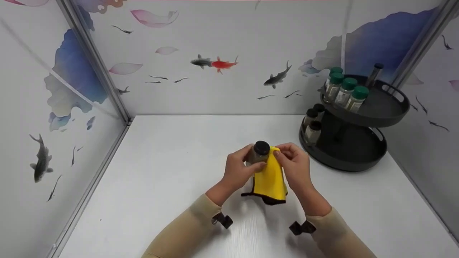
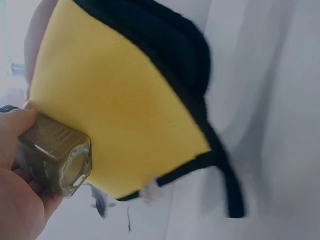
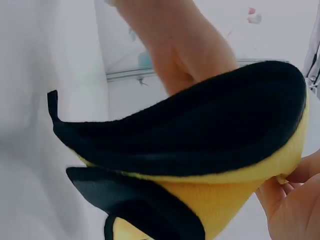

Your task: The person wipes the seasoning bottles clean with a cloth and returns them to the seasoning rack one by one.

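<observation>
Fingers of my left hand (image 1: 239, 165) wrap a small glass spice jar (image 1: 259, 157) with a black lid, held above the white table. In the left wrist view the squarish jar (image 2: 55, 154) shows its base and brownish contents. A yellow cloth (image 1: 271, 177) with black edging hangs beside the jar, dark on its other face. My right hand (image 1: 296, 165) pinches the cloth's upper edge between thumb and fingers. The right wrist view shows the dark side of the cloth (image 3: 210, 125) and the right fingers (image 3: 280, 197) gripping its yellow part.
At the right stands a black two-tier turntable rack (image 1: 344, 157). Green-capped jars (image 1: 355, 98) and a dark-capped one (image 1: 374, 74) are on its upper tier; several black-capped jars (image 1: 313, 132) sit on the lower tier. White panels printed with fish surround the white table (image 1: 172, 154).
</observation>
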### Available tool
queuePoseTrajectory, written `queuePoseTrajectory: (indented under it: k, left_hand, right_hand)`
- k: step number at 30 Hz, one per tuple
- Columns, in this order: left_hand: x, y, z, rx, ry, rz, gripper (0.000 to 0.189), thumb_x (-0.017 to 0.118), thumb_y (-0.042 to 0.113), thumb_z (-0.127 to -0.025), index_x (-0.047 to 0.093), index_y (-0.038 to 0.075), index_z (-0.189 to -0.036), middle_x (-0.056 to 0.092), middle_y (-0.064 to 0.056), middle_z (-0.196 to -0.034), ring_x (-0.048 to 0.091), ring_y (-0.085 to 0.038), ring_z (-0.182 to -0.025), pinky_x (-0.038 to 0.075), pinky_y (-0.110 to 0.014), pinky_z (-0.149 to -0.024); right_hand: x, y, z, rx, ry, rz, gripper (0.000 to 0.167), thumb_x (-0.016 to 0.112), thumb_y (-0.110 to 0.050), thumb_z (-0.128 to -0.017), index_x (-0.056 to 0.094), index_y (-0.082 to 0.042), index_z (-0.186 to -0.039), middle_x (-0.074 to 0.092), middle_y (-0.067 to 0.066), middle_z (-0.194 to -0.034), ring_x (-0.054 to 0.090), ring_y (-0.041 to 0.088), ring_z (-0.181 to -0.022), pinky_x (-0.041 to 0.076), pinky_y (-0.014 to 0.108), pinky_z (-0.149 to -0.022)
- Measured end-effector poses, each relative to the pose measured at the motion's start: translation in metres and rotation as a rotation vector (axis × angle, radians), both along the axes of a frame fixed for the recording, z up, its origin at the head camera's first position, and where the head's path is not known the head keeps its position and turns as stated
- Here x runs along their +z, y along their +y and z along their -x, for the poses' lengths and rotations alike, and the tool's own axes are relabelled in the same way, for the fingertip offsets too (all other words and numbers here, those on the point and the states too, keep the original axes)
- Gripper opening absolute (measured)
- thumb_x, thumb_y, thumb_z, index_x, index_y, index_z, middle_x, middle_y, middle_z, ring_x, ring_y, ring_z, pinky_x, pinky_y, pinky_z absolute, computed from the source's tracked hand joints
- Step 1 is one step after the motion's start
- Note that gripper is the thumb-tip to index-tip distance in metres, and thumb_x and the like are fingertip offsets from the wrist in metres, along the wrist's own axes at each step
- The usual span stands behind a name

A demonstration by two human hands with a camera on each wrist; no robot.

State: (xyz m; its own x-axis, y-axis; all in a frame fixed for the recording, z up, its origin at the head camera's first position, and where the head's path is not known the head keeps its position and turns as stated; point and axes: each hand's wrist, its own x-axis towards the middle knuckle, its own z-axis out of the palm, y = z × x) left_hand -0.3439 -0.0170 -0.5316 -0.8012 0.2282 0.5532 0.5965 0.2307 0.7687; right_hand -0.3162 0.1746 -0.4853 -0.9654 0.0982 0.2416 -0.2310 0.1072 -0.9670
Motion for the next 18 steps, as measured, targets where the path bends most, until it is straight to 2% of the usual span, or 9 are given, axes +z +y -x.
queuePoseTrajectory:
  k: [4,7,12,16,18]
  left_hand:
    - [0.000,0.001,-0.002,-0.094,-0.099,-0.053,0.047,0.083,0.030,-0.094,0.070,0.019,-0.138,0.077,0.004,-0.120,0.070,-0.010,-0.099,0.063,-0.032,-0.088]
    - [0.001,0.000,-0.004,-0.122,-0.129,-0.090,0.049,0.083,0.027,-0.094,0.069,0.020,-0.140,0.076,0.003,-0.126,0.074,-0.013,-0.106,0.063,-0.031,-0.094]
    - [0.001,-0.001,-0.005,-0.081,-0.105,-0.082,0.045,0.084,0.028,-0.093,0.071,0.022,-0.136,0.077,0.006,-0.122,0.072,-0.012,-0.099,0.063,-0.031,-0.090]
    - [0.004,-0.001,-0.004,-0.033,-0.081,-0.057,0.043,0.084,0.025,-0.093,0.072,0.022,-0.135,0.077,0.007,-0.119,0.068,-0.011,-0.093,0.060,-0.025,-0.084]
    - [0.006,-0.001,-0.004,-0.029,-0.074,-0.055,0.043,0.084,0.024,-0.093,0.073,0.021,-0.134,0.078,0.006,-0.118,0.066,-0.012,-0.091,0.058,-0.024,-0.079]
  right_hand:
    - [0.004,0.002,-0.003,-0.048,0.069,-0.013,0.010,0.068,-0.003,-0.102,0.070,0.001,-0.111,0.079,0.014,-0.107,0.071,0.020,-0.087,0.062,0.022,-0.081]
    - [0.002,-0.002,-0.002,-0.067,0.133,-0.034,0.010,0.070,-0.002,-0.101,0.070,0.000,-0.111,0.079,0.014,-0.108,0.071,0.021,-0.085,0.062,0.023,-0.081]
    - [-0.012,-0.010,0.001,-0.093,0.183,-0.071,0.009,0.069,-0.002,-0.101,0.072,-0.002,-0.110,0.080,0.013,-0.106,0.069,0.019,-0.080,0.061,0.021,-0.076]
    - [-0.025,-0.012,0.006,-0.089,0.172,-0.126,0.009,0.069,-0.003,-0.101,0.073,-0.004,-0.109,0.081,0.011,-0.104,0.068,0.017,-0.078,0.058,0.019,-0.074]
    - [-0.029,-0.013,0.007,-0.083,0.159,-0.145,0.008,0.069,-0.003,-0.101,0.073,-0.005,-0.108,0.081,0.010,-0.101,0.067,0.017,-0.078,0.057,0.018,-0.072]
